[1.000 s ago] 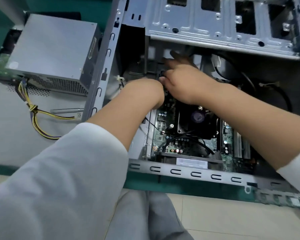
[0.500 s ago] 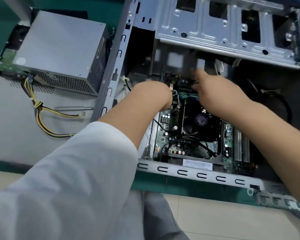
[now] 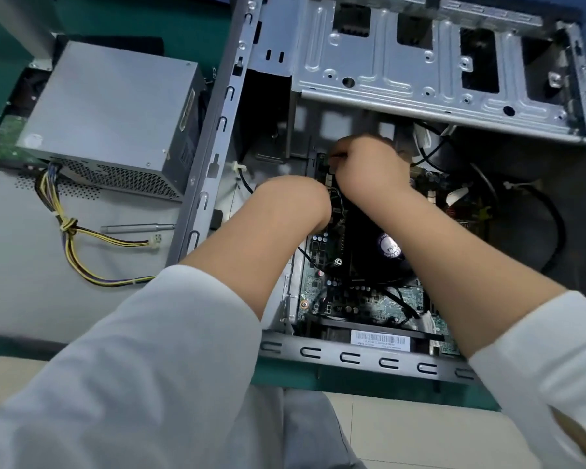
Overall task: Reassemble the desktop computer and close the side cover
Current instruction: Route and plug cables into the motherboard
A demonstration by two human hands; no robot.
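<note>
The open desktop case (image 3: 352, 358) lies on its side with the green motherboard (image 3: 362, 299) and its black CPU fan (image 3: 389, 248) inside. My right hand (image 3: 369, 164) reaches to the board's far left corner, fingers curled and pinching what looks like a thin black cable. My left hand (image 3: 295, 201) is bent down at the wrist just beside it, over the board's left edge. Its fingers are hidden under the wrist. The grey side cover (image 3: 21, 265) lies flat to the left of the case.
The grey power supply (image 3: 115, 116) rests on the side cover, its yellow and black cables (image 3: 78, 262) trailing forward. A metal tool shaft (image 3: 136, 227) lies beside them. The silver drive cage (image 3: 403, 72) spans the far side of the case. A black cable loop (image 3: 552, 218) lies at the right.
My right hand has moved left, back to the board's far left corner, and its fingers have curled down. My left hand has stayed bent over the board's left edge.
</note>
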